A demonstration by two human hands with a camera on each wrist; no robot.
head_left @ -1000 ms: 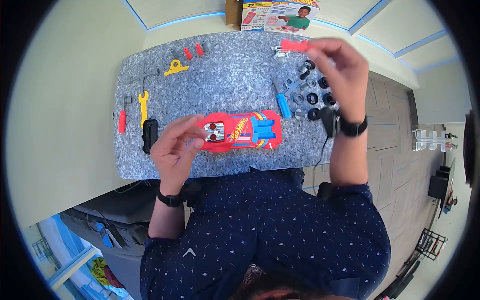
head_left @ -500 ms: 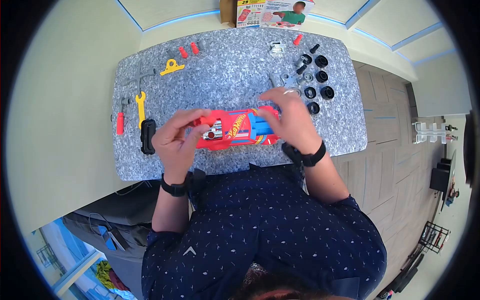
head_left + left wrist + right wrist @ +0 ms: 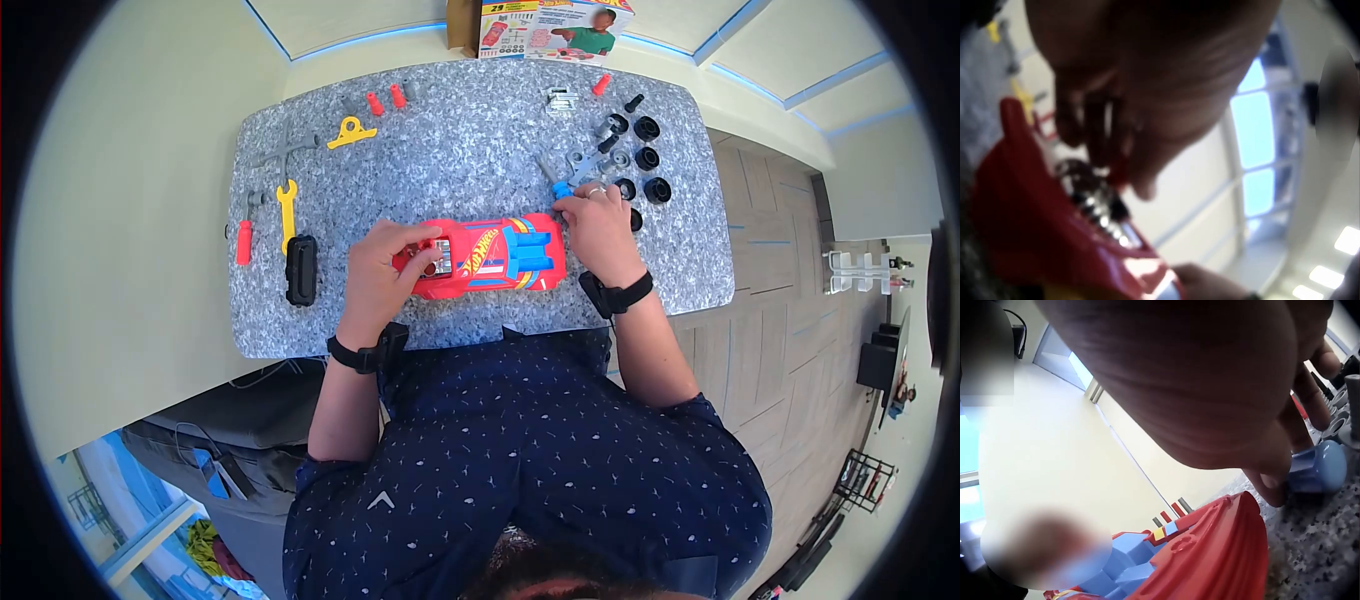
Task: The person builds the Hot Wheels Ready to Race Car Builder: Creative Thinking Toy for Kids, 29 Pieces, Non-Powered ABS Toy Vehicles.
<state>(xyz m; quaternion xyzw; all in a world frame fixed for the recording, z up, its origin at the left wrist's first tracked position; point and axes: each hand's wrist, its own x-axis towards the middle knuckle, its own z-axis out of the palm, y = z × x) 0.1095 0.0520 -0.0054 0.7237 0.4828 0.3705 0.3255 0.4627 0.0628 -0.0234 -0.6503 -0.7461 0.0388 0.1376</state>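
Observation:
A red toy car (image 3: pixel 485 265) with a blue rear part and a chrome engine (image 3: pixel 1094 209) lies lengthwise on the table. My left hand (image 3: pixel 378 270) is over the engine end, thumb and fingers pinching a small red peg (image 3: pixel 1120 172) against the chrome part. Most of that peg is hidden by the fingers. Beyond the car's blue end, my right hand (image 3: pixel 608 238) grips a toy screwdriver (image 3: pixel 561 189) by its blue handle. Its grey shaft points away from me, and the handle's rounded end (image 3: pixel 1333 465) shows close over the speckled tabletop.
Several black wheels (image 3: pixel 648 158) and grey pieces are at the right. A red peg (image 3: pixel 602 85) and chrome parts (image 3: pixel 562 99) lie at the back. At left are a yellow wrench (image 3: pixel 288 210), a black part (image 3: pixel 301 270) and a red-handled tool (image 3: pixel 244 243). A box (image 3: pixel 555 30) stands behind.
My right hand set a red peg down at the back right, came toward the car and took hold of the screwdriver. The left hand brought its red peg down onto the engine.

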